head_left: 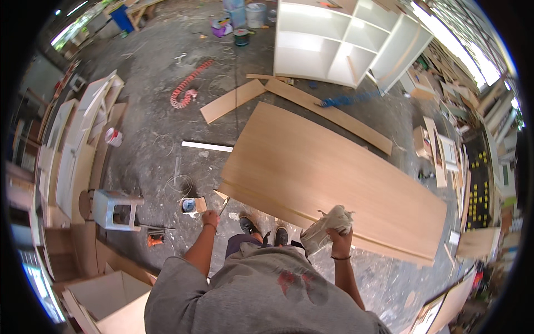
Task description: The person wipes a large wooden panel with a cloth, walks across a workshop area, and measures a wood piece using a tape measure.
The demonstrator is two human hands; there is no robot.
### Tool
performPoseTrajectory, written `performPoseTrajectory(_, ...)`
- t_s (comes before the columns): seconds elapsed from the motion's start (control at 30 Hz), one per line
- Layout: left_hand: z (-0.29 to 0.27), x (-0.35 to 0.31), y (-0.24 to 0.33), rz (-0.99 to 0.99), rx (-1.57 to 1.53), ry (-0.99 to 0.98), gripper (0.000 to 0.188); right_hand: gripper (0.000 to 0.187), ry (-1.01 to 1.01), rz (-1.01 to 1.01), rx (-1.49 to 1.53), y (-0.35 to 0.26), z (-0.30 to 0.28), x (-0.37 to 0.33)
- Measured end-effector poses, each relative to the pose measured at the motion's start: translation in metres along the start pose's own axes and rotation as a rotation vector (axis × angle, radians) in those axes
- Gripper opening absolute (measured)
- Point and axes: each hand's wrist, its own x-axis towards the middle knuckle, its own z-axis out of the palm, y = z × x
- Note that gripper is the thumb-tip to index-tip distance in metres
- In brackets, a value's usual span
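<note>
A large wood-grain panel [328, 172] lies in front of me, raised above the floor, with a yellowish strip running along its near edge. My right hand [340, 238] is closed round a crumpled off-white rag [328, 227] at that near edge. On the other side, my left hand [210, 218] is closed on a slim, thin tool [224, 206] whose tip points up toward the panel's left corner. Its exact kind is too small to tell. Just beyond that hand, an opened small box [193, 206] with something blue in it sits on the floor.
A white shelf cabinet [311, 50] stands beyond the panel, near loose boards [334, 117] and a blue coiled hose [342, 101]. A red coiled hose [183, 92] lies farther left. At left are a grey stool [117, 209], an orange power tool [156, 238] and a white bucket [113, 137].
</note>
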Motion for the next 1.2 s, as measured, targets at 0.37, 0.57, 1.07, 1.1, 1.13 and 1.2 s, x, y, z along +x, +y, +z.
performPoseTrajectory(0.37,-0.086,-0.156,-0.161,-0.12,-0.383,0.19,0.037,0.038,-0.113,0.303,0.66,0.018,-0.002,0.076)
performPoseTrajectory(0.57,-0.113,-0.157,-0.21,-0.103,-0.133,0.359,0.043,0.041,-0.275,0.479,0.515,-0.004,0.104,0.071)
performPoseTrajectory(1.07,-0.259,-0.083,-0.055,-0.145,-0.545,0.208,0.014,0.043,-0.558,0.532,0.069,0.091,0.385,-0.026)
performPoseTrajectory(1.1,-0.265,-0.079,-0.036,-0.119,-0.548,0.23,0.015,0.043,-0.581,0.49,0.077,0.091,0.396,-0.025)
performPoseTrajectory(1.13,-0.268,-0.074,-0.016,-0.093,-0.554,0.247,0.015,0.041,-0.531,0.496,0.1,0.089,0.405,-0.02)
performPoseTrajectory(1.2,-0.269,-0.071,0.022,-0.081,-0.53,0.225,0.017,0.039,-0.438,0.516,0.146,0.083,0.413,-0.001)
